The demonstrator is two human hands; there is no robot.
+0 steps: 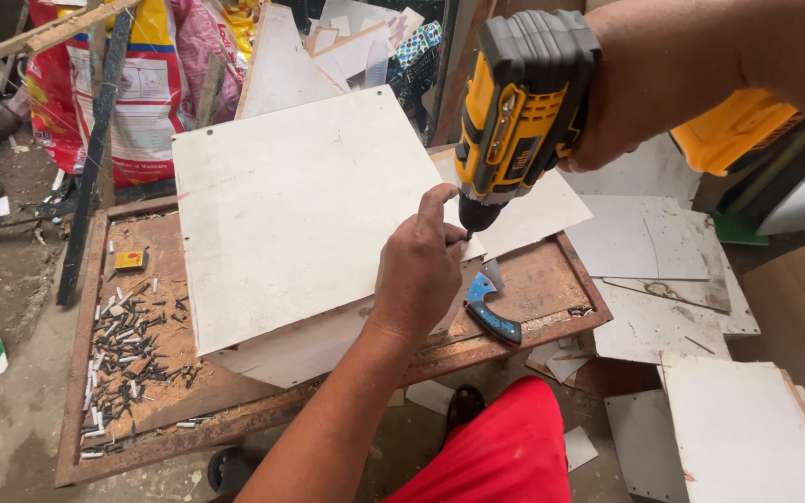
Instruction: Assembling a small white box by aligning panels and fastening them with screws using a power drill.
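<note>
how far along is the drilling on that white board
Early, it seems. The white board already lies flat on the rusty tray table. In hand: the right hand aims the yellow drill at its edge, the left hand steadying the tip. Loose screws remain unused.

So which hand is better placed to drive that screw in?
The right hand, probably: it grips the drill, tip down at the board. The left hand only pinches at the tip.

Single head-worn view, steeply down and close over a rusty work table (86, 373) and littered floor.
</note>
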